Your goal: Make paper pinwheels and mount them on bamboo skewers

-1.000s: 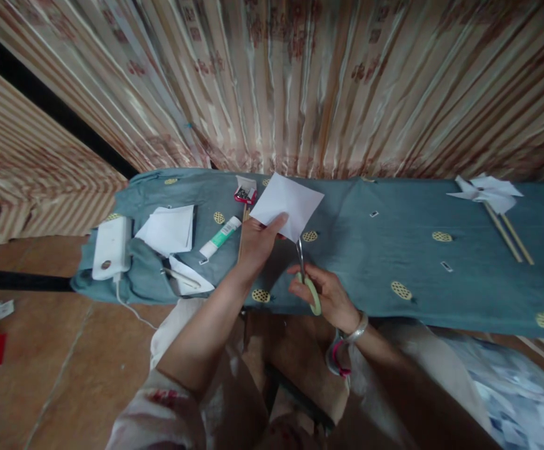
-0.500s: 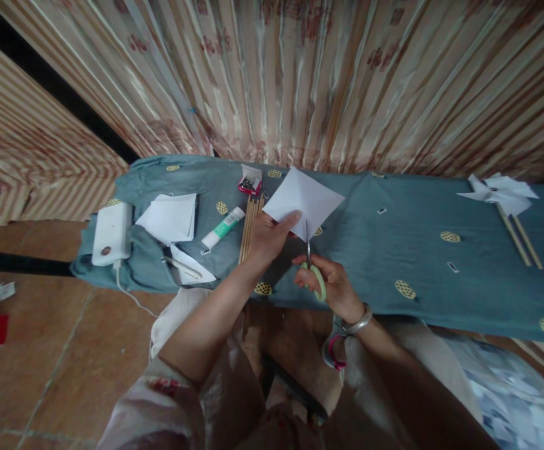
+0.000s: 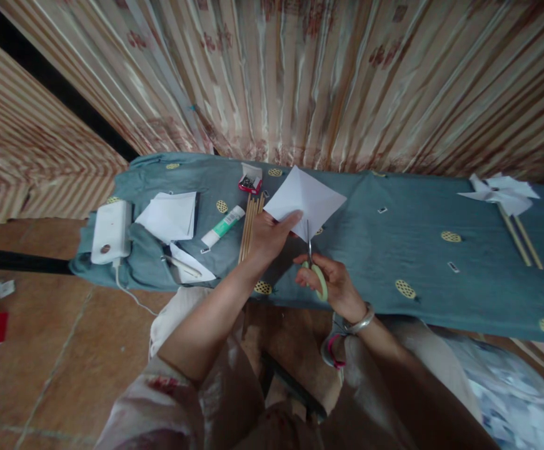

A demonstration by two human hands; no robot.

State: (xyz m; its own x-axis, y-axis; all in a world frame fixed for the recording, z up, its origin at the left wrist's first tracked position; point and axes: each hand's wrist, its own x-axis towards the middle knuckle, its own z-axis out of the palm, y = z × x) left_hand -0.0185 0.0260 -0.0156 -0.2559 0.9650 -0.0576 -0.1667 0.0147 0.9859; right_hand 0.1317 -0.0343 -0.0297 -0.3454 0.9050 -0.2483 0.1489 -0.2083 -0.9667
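Note:
My left hand (image 3: 272,234) grips a square white sheet of paper (image 3: 312,195) at its lower left edge, thumb on top. Faint crease lines run across the sheet, which is turned with one corner toward me. In my right hand (image 3: 335,281) is a pair of scissors (image 3: 319,281) with pale green handles. Their blades meet the paper at its near corner, pointing toward the middle. Beside my left hand lie several thin wooden sticks (image 3: 249,228), partly hidden by it.
A glue stick (image 3: 223,227), an open red box of small dark pieces (image 3: 250,179), a stack of white paper (image 3: 171,215), a pen (image 3: 182,267) and a white power device (image 3: 111,232) lie on the left. Paper pinwheels (image 3: 506,189) on sticks rest on the right of the cloth-covered table (image 3: 370,250).
Hands, paper and scissors keep nearly the same position. The view has shifted very slightly.

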